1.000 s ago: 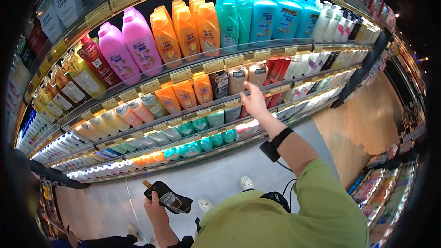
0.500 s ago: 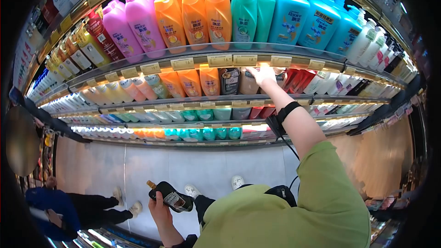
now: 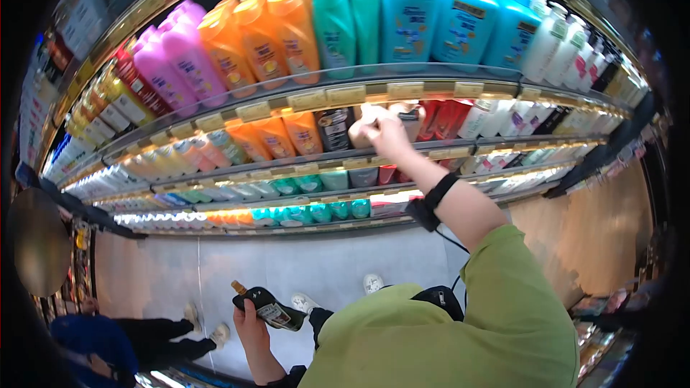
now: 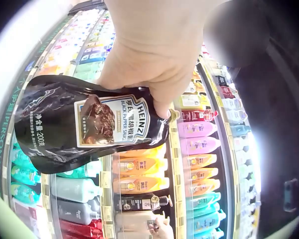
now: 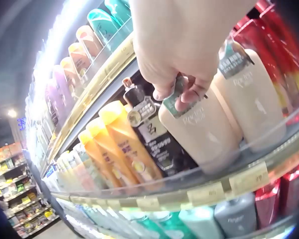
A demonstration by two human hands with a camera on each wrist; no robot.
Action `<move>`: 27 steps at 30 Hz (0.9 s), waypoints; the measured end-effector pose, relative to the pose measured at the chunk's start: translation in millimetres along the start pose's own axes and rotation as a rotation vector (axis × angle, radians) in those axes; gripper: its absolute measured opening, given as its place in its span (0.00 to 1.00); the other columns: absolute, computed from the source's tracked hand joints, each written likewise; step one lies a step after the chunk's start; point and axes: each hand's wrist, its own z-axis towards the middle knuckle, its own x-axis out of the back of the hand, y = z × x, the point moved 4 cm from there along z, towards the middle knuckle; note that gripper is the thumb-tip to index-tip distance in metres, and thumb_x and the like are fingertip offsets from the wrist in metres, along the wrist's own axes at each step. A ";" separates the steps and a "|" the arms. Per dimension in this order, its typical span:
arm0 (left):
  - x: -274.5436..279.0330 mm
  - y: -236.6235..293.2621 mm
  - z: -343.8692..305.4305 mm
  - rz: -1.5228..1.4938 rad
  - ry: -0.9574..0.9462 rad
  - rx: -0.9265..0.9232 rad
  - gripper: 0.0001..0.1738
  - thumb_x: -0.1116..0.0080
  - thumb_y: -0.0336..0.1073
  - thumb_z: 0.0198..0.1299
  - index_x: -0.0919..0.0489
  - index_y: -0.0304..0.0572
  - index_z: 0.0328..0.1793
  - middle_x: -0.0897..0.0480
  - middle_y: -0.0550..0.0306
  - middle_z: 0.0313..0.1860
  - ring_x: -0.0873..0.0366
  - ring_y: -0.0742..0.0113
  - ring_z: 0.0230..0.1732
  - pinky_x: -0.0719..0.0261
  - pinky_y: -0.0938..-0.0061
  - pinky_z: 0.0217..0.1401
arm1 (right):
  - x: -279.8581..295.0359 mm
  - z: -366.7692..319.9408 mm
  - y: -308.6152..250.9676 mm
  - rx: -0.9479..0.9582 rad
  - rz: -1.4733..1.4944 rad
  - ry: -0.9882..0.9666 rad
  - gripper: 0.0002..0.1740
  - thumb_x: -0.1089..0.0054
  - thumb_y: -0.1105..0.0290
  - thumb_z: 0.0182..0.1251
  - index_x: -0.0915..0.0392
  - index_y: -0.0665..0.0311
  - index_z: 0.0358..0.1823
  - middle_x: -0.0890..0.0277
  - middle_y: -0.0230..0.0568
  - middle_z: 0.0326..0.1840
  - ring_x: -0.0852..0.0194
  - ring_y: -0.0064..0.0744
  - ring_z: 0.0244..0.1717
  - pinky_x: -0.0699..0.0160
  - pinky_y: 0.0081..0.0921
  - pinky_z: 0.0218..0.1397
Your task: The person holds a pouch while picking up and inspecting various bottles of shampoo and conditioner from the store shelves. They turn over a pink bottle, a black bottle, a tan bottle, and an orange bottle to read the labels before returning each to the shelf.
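Observation:
My left hand [image 3: 251, 327] holds a black pouch of Heinz black pepper sauce [image 4: 55, 124] by its capped end, low in front of the body. In the right wrist view my right hand [image 5: 177, 45] grips the top of a beige bottle [image 5: 204, 139], fingers curled over its neck and dark tag. The bottle stands on the shelf, its top hidden by the hand. A second beige bottle [image 5: 256, 109] with the same kind of tag is on its right. To its left is a black pump bottle [image 5: 164, 144].
Orange bottles [image 5: 124, 144] and red bottles [image 5: 276, 45] share this shelf, behind a clear front lip. Above stands a row of large blue pump bottles [image 3: 410, 21]. Price labels [image 3: 406, 91] line the shelf edge. Another person in a blue top [image 3: 97, 348] is at the lower left.
My right hand has gone from reaching in front of the shelf to gripping the top of the beige bottle. The left hand keeps hold of the pouch. The head view has shifted.

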 end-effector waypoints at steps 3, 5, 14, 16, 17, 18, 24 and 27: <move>-21.8 0.2 4.6 0.007 -0.104 0.001 0.11 0.50 0.38 0.68 0.27 0.36 0.45 0.20 0.57 0.35 0.23 0.70 0.36 0.24 0.73 0.43 | 29.8 -41.9 -41.0 0.143 0.158 -0.131 0.19 0.42 0.82 0.55 0.27 0.65 0.50 0.25 0.48 0.53 0.26 0.50 0.55 0.26 0.36 0.55; -36.6 -0.8 11.0 0.005 -0.144 0.039 0.11 0.51 0.39 0.69 0.27 0.38 0.45 0.21 0.59 0.33 0.24 0.72 0.33 0.25 0.75 0.39 | 54.0 -51.3 -71.2 0.266 0.184 -0.212 0.23 0.40 0.82 0.54 0.29 0.64 0.54 0.26 0.46 0.54 0.27 0.47 0.56 0.26 0.32 0.57; -179.4 12.0 -2.9 0.370 -0.833 0.210 0.29 0.56 0.47 0.70 0.41 0.39 0.71 0.22 0.50 0.54 0.30 0.79 0.23 0.34 0.85 0.24 | 115.2 -86.8 -114.6 -0.424 1.336 -0.544 0.18 0.45 0.68 0.68 0.35 0.59 0.57 0.30 0.37 0.60 0.30 0.34 0.59 0.24 0.34 0.57; -198.8 8.4 -13.1 0.148 -1.053 0.064 0.34 0.55 0.47 0.70 0.49 0.40 0.76 0.27 0.47 0.62 0.31 0.80 0.22 0.35 0.88 0.25 | 111.1 -97.1 -102.9 -0.408 1.726 -0.449 0.19 0.45 0.62 0.68 0.35 0.56 0.58 0.32 0.38 0.62 0.31 0.36 0.61 0.29 0.37 0.61; -201.0 16.7 -15.5 0.152 -1.036 0.062 0.34 0.55 0.47 0.70 0.49 0.40 0.76 0.27 0.47 0.62 0.31 0.80 0.22 0.35 0.88 0.25 | 111.5 -101.9 -95.9 -0.389 1.809 -0.432 0.20 0.49 0.59 0.70 0.35 0.57 0.59 0.35 0.39 0.64 0.34 0.38 0.64 0.33 0.40 0.65; -210.2 31.6 -26.9 0.068 -1.132 0.249 0.34 0.56 0.46 0.70 0.50 0.42 0.77 0.28 0.47 0.63 0.32 0.81 0.23 0.34 0.88 0.27 | 109.1 -108.0 -88.5 -0.394 1.816 -0.443 0.20 0.49 0.59 0.70 0.35 0.57 0.59 0.35 0.39 0.64 0.34 0.38 0.64 0.33 0.40 0.65; -256.5 48.8 -49.5 0.115 -1.142 0.261 0.36 0.56 0.54 0.69 0.50 0.46 0.76 0.28 0.46 0.63 0.35 0.81 0.17 0.39 0.88 0.18 | 79.5 -146.1 -31.9 -0.732 2.112 -0.218 0.23 0.57 0.65 0.70 0.38 0.66 0.64 0.34 0.45 0.64 0.35 0.42 0.65 0.39 0.43 0.70; -267.0 48.8 -53.4 0.154 -1.179 0.163 0.36 0.56 0.52 0.69 0.52 0.49 0.77 0.26 0.53 0.61 0.36 0.84 0.21 0.37 0.89 0.24 | 73.5 -155.2 -41.7 -0.714 2.184 -0.185 0.23 0.60 0.65 0.71 0.38 0.68 0.64 0.33 0.47 0.62 0.34 0.44 0.64 0.38 0.45 0.70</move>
